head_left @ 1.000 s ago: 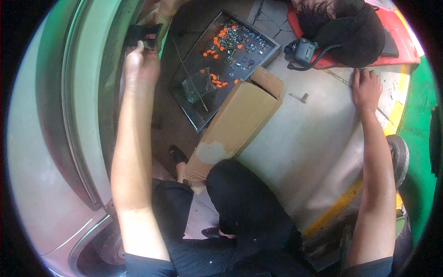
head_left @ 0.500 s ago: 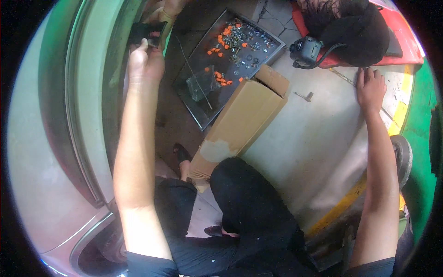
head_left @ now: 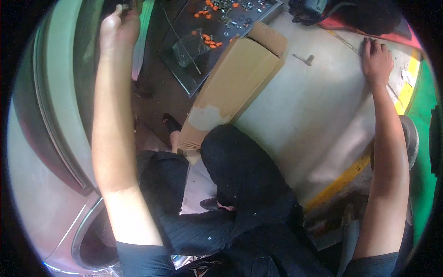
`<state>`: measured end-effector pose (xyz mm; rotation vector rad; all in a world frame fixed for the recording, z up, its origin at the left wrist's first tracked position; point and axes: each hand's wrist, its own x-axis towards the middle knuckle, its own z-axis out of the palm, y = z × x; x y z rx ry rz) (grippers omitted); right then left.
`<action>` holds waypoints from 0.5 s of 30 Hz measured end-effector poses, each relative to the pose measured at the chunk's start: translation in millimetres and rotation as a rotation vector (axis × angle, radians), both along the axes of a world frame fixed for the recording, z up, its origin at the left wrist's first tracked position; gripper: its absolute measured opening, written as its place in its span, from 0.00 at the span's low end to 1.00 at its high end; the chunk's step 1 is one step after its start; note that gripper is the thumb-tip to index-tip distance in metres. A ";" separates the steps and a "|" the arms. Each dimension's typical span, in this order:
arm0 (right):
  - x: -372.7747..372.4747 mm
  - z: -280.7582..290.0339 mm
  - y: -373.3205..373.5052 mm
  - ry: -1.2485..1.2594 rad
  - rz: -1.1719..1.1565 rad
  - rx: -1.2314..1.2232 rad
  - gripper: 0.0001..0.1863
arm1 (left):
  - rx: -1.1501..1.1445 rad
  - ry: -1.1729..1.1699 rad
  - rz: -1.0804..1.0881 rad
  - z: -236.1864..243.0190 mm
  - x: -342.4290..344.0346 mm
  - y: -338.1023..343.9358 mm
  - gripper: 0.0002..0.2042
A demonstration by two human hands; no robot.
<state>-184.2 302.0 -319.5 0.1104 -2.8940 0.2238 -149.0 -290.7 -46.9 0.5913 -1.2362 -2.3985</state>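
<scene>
Up at the top left, beside the pale car body [head_left: 67, 92], my left hand [head_left: 119, 30] is closed with its thumb raised against a black part [head_left: 127, 7]. The upper picture edge and shadow hide most of that part, so its kind does not show. My right hand [head_left: 379, 62] lies palm down on the pale floor at the right, fingers stretched out and a little apart, with nothing in it. Its fingertips are near a thin crack line in the floor and a red item [head_left: 408, 34].
A long cardboard box [head_left: 230, 78] lies before my knees. Beyond it is a dark metal tray [head_left: 187, 81] with orange clips [head_left: 212, 44], bolts and a clear plastic bag [head_left: 191, 48]. A small T-shaped metal tool [head_left: 304, 59] and a grey-black device [head_left: 314, 9] lie farther right.
The view has shifted, so the tray and box sit higher in the picture. My left hand shows farther up and left; another person's hand beyond it has left the view. My right hand stays on the floor.
</scene>
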 end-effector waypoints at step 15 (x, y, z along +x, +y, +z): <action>4.3 -5.7 11.0 -0.065 -0.034 0.062 0.22 | -0.272 -0.086 0.232 -8.3 5.2 96.0 0.09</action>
